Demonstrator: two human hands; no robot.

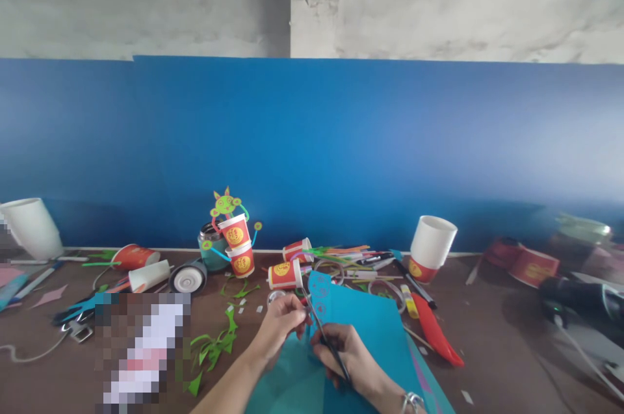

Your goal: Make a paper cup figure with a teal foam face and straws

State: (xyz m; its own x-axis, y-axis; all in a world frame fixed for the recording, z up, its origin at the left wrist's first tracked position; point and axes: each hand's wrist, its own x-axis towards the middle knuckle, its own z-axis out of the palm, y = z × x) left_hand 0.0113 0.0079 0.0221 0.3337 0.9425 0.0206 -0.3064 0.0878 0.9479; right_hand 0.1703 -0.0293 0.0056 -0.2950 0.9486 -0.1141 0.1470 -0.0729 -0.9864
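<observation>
My right hand [341,352] is closed around dark-handled scissors [336,359], whose blades point up and left toward my other hand. My left hand [285,323] has thumb and forefinger pinched together beside the blades; the small thing between them is hard to make out. Just beyond the fingertips is a blue paper piece [320,285] with reddish circles drawn on it. Large blue sheets [375,316] lie under both hands. Left of them are curled green paper scraps [214,349].
Two stacked red-and-white paper cups [236,235] carry a green paper figure [225,204]. Other cups [285,274] lie on their sides behind my hands. A white cup stack [431,248], a red balloon-like piece [436,329], a glue stick [408,302] and markers [416,287] are at right.
</observation>
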